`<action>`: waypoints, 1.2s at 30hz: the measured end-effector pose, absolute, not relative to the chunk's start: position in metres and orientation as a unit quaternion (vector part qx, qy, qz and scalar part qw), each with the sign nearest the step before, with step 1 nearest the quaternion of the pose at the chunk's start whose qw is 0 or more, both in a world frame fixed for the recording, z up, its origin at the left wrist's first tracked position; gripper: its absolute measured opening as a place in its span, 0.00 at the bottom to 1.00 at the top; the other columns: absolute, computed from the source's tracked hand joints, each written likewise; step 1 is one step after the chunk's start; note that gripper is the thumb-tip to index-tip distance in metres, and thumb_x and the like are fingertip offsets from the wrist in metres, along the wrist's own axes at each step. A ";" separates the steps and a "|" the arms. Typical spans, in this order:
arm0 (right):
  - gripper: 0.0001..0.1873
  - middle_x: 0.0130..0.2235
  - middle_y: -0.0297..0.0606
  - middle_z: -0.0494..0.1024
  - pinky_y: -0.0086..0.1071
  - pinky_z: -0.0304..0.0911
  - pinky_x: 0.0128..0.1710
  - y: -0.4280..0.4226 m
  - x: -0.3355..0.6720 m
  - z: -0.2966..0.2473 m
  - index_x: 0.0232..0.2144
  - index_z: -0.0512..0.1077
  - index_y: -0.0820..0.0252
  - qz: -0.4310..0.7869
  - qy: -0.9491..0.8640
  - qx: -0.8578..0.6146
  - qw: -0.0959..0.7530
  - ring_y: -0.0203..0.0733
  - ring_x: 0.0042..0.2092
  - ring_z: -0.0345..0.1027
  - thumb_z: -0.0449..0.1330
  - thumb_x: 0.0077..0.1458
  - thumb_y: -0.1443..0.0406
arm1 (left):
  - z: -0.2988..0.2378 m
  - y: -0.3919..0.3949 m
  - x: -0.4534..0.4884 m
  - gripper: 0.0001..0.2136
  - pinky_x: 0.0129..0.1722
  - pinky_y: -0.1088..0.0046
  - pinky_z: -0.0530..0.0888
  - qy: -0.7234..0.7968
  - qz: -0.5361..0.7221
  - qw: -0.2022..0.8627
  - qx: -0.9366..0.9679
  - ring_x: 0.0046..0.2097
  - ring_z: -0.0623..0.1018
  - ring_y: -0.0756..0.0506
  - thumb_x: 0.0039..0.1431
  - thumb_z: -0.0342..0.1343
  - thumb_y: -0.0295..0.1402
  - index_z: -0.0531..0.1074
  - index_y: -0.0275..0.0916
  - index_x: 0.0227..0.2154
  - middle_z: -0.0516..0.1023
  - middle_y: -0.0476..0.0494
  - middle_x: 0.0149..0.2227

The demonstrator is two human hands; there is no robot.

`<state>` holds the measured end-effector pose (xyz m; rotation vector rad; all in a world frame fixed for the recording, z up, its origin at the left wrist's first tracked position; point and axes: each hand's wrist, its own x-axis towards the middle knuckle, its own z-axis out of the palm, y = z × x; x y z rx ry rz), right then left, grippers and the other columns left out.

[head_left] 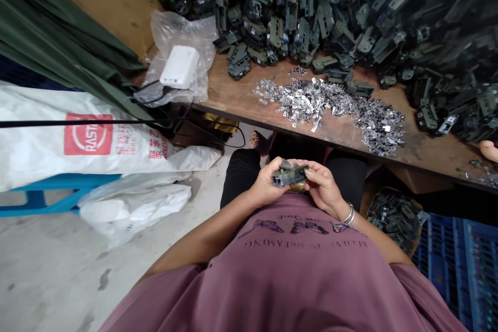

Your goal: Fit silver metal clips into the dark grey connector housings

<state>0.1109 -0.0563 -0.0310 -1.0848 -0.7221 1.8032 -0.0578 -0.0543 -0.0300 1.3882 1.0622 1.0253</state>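
In front of my belly, both hands hold one dark grey-green slotted part (pixel 288 175), a small long housing lying roughly level. My left hand (pixel 266 187) wraps round its left end. The thumb and fingers of my right hand (pixel 323 185) pinch its right end. Something small and yellowish (pixel 298 187) shows under the part, too small to name. Just beyond, a heap of small shiny metal clips (pixel 315 98) is spread over the brown table (pixel 237 96). Behind the clips rises a big pile of similar dark housings (pixel 276 31).
A white box-shaped device (pixel 179 66) with a black cable rests on clear plastic at the table's left. White sacks (pixel 46 140) lie over a blue stool (pixel 50 192). Low on the right are a box of dark parts (pixel 395 218) and blue crates (pixel 443 254). Another person's fingers (pixel 488 150) show at the right edge.
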 end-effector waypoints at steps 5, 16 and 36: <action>0.19 0.32 0.33 0.73 0.24 0.54 0.19 -0.063 0.110 -0.033 0.37 0.74 0.56 0.768 -0.254 -0.400 0.432 0.29 0.22 0.54 0.70 0.42 0.58 | -0.025 -0.065 -0.060 0.21 0.51 0.61 0.74 0.440 0.431 0.558 0.555 0.51 0.78 0.41 0.43 0.71 0.38 0.71 0.37 0.39 0.78 0.35 0.51; 0.28 0.29 0.28 0.65 0.25 0.53 0.21 -0.083 0.106 -0.040 0.48 0.69 0.55 0.694 -0.414 -0.437 0.395 0.30 0.24 0.56 0.66 0.48 0.49 | 0.000 -0.102 -0.092 0.26 0.37 0.70 0.75 0.404 0.369 0.750 0.370 0.46 0.79 0.41 0.50 0.64 0.45 0.72 0.37 0.50 0.78 0.34 0.49; 0.18 0.28 0.32 0.74 0.21 0.57 0.18 -0.030 0.129 -0.185 0.40 0.70 0.61 0.631 -0.404 -0.643 0.163 0.33 0.26 0.69 0.64 0.49 0.57 | -0.095 -0.065 -0.166 0.19 0.17 0.80 0.70 0.605 0.387 0.663 0.212 0.28 0.78 0.49 0.42 0.57 0.32 0.69 0.39 0.42 0.76 0.47 0.36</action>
